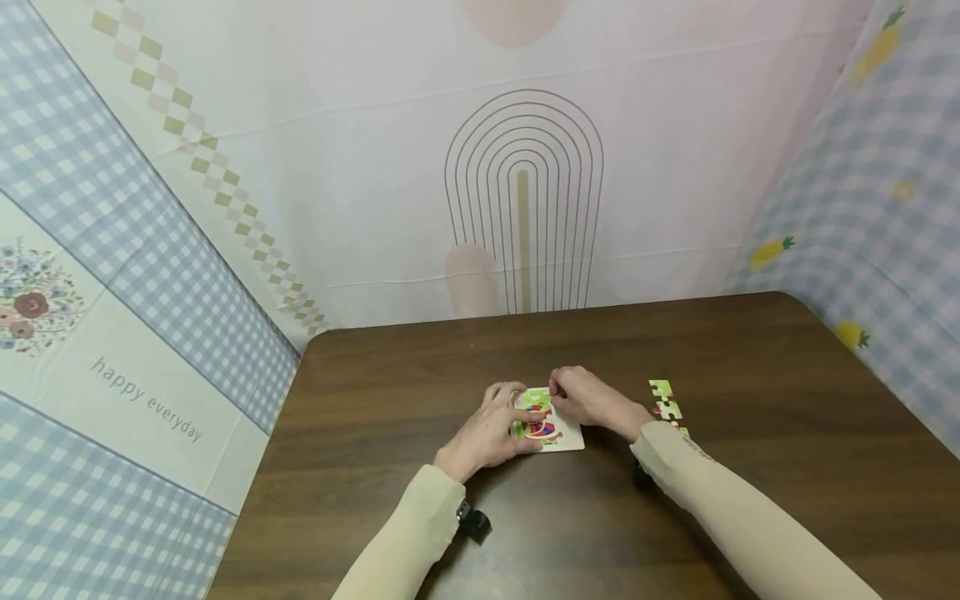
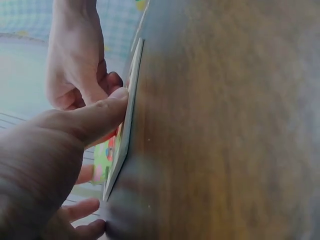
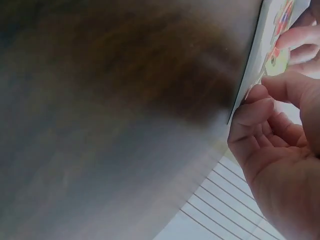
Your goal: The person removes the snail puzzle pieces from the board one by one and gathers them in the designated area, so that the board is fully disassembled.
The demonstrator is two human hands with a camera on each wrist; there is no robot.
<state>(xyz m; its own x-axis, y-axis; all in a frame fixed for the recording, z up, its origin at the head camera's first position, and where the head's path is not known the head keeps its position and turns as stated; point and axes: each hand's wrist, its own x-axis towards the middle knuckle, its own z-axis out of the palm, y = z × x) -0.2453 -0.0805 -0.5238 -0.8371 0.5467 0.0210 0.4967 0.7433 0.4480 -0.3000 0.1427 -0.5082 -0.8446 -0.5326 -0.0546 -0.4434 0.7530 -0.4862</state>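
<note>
A small jigsaw puzzle board (image 1: 570, 435) lies on the table, its left part filled with a green and red picture and its right part bare white. My left hand (image 1: 486, 432) rests over the left side with spread fingers. Its thumb (image 2: 107, 111) presses the near edge, and another finger touches the picture. At the board's upper right, my right hand (image 1: 594, 402) has curled fingers, the thumb and index fingertips (image 3: 257, 92) pinched together on what looks like a puzzle piece, mostly hidden by them.
Several loose puzzle pieces (image 1: 667, 408) lie in a column to the right, partly behind the right sleeve (image 1: 697, 467). The brown wooden table (image 1: 390, 375) ends at a patterned cloth (image 1: 360, 208) behind and at both sides.
</note>
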